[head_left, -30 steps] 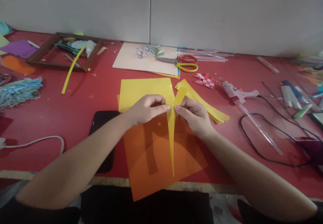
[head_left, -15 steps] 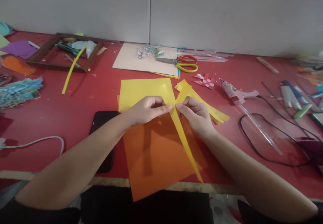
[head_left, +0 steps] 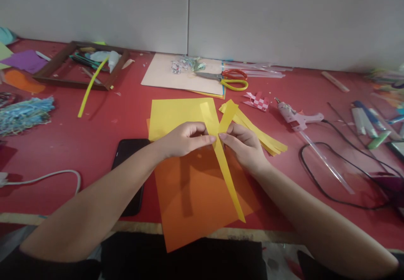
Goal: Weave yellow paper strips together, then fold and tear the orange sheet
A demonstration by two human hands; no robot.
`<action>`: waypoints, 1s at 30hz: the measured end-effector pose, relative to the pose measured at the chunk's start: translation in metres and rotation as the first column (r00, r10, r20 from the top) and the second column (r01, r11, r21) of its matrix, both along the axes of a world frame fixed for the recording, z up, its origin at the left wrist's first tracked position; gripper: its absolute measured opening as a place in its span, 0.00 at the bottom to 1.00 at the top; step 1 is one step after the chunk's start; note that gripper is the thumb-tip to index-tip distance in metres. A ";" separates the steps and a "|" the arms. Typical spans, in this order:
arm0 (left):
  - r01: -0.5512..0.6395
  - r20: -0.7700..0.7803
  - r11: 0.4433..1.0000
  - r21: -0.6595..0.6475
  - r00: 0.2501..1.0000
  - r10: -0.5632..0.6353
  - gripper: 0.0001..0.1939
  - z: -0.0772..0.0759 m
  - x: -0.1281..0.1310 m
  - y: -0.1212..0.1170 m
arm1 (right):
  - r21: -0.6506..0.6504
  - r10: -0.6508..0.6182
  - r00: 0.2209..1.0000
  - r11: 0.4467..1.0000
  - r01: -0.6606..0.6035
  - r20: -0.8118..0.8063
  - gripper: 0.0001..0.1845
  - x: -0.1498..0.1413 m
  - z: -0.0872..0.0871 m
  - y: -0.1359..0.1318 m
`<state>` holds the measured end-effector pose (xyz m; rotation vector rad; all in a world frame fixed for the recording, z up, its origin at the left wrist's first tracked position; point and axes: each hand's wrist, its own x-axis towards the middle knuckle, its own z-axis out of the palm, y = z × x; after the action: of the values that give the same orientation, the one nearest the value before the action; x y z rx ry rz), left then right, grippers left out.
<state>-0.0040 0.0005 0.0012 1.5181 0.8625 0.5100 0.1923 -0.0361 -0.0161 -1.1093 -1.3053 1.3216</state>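
Two yellow paper strips meet between my hands, above the paper sheets. My left hand (head_left: 186,138) pinches the long yellow paper strip (head_left: 227,177), whose lower end hangs toward me at a slant. My right hand (head_left: 244,145) pinches a second yellow paper strip (head_left: 229,115), which angles up to the right; the two cross near my fingertips. Below lie a yellow sheet (head_left: 173,116) and an orange sheet (head_left: 189,196) that reaches past the table edge. Behind my right hand sits a pile of yellow strips (head_left: 263,135).
A black phone (head_left: 128,154) lies under my left forearm. Scissors (head_left: 235,79) rest on pale paper at the back. To the right are a pink woven paper fish (head_left: 259,101), a glue gun (head_left: 298,116) with its cord, and markers (head_left: 362,120). A brown tray (head_left: 71,80) stands back left.
The long strip's lower end has swung slightly left and up. Its upper end now shows more clearly beside the other strip. Both hands have shifted only a little.
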 end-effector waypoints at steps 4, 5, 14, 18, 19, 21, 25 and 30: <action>-0.036 0.035 0.999 -0.022 0.999 0.036 0.13 0.000 0.001 -0.001 | 0.034 -0.020 1.000 0.999 0.020 -0.015 0.18 0.000 -0.002 0.001; -0.044 0.047 0.999 -0.028 0.998 0.045 0.13 0.000 0.002 -0.001 | 0.036 -0.024 0.999 0.999 0.026 -0.030 0.17 0.001 -0.002 0.001; 0.000 0.090 0.998 -0.058 0.996 0.005 0.17 0.003 0.000 -0.004 | 0.027 -0.015 1.000 1.000 0.016 -0.020 0.18 -0.003 0.007 -0.001; 0.029 0.062 0.998 -0.048 0.998 -0.026 0.14 0.001 0.002 -0.003 | 0.041 -0.055 0.998 0.998 0.056 -0.018 0.18 -0.002 0.003 -0.001; 0.023 0.053 0.999 -0.039 0.998 -0.021 0.13 0.000 0.002 -0.003 | 0.029 -0.062 0.998 0.998 0.063 -0.023 0.17 -0.002 0.000 -0.001; 0.001 0.025 1.000 -0.015 1.000 -0.001 0.13 -0.002 0.002 -0.001 | -0.007 -0.050 0.998 0.999 0.050 -0.032 0.17 -0.001 -0.002 -0.001; -0.039 -0.012 0.997 0.063 0.999 0.039 0.15 -0.001 0.002 0.000 | -0.018 0.020 1.000 1.000 -0.021 -0.019 0.17 0.000 0.000 -0.001; -0.040 0.010 0.996 0.082 0.999 0.039 0.14 0.000 0.002 -0.001 | 0.023 0.022 1.000 1.000 -0.022 0.001 0.18 -0.002 0.003 0.000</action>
<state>-0.0019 -0.0003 0.0016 1.5751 0.8757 0.5864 0.1904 -0.0365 -0.0126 -1.0832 -1.3336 1.3192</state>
